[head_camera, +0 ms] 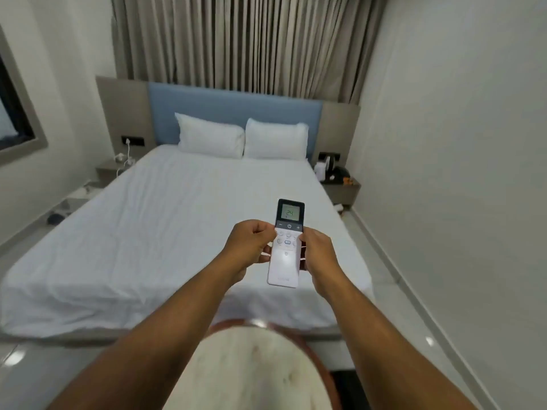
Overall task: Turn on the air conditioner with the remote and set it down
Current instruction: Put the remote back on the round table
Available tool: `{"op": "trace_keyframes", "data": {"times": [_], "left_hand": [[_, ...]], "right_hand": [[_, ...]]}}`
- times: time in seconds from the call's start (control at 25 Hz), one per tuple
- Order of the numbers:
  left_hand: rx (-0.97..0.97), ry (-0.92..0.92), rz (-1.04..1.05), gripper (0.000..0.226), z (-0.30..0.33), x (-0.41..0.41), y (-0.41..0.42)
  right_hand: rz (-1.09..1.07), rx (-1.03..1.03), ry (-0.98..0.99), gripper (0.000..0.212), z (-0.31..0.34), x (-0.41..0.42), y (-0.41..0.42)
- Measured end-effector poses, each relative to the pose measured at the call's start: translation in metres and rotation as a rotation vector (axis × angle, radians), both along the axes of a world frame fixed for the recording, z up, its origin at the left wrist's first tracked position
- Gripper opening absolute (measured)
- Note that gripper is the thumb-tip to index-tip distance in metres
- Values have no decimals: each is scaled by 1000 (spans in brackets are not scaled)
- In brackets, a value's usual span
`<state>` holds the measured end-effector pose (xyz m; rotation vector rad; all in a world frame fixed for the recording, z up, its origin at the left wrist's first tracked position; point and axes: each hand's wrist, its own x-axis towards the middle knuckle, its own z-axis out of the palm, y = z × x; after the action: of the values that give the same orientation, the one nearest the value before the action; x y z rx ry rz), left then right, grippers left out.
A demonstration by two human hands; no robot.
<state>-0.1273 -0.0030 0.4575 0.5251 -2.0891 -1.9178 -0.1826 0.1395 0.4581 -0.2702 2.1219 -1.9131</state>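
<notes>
The remote (286, 244) is held up in the air between both hands, above the foot half of the bed (148, 232), not resting on anything. It is a slim white handset with a dark top section; its small screen is lit and reads 24, and below the screen sits a dark strip with minus, power and plus marks. The screen end points away from the person, toward the pillows (242, 139).

The left hand (251, 242) closes on the remote's left edge about midway along its length, fingers curled in, with the thumb lying over the upper row of white buttons just under the dark strip. The right hand (318, 251) closes on the right edge at much the same height, its thumb lying on the button area on that side. Both bare forearms reach forward from the lower edge of the view. The bottom end of the remote hangs free below the two hands, and the screen end stands clear above them.

A blue headboard (233, 102) rises behind the pillows, with pleated curtains (236, 39) above it.
</notes>
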Motion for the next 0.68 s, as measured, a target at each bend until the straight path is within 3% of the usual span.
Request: {"op": "trace_keyframes", "data": {"times": [0.4,0.68], "left_hand": [[213,-547,91,8,-305,93,-16],[259,-722,129,29,-444,133,4]], "right_hand": [[-33,274,-466,18,-308,81,-11],[1,422,-586,25,-447,131,-6]]}}
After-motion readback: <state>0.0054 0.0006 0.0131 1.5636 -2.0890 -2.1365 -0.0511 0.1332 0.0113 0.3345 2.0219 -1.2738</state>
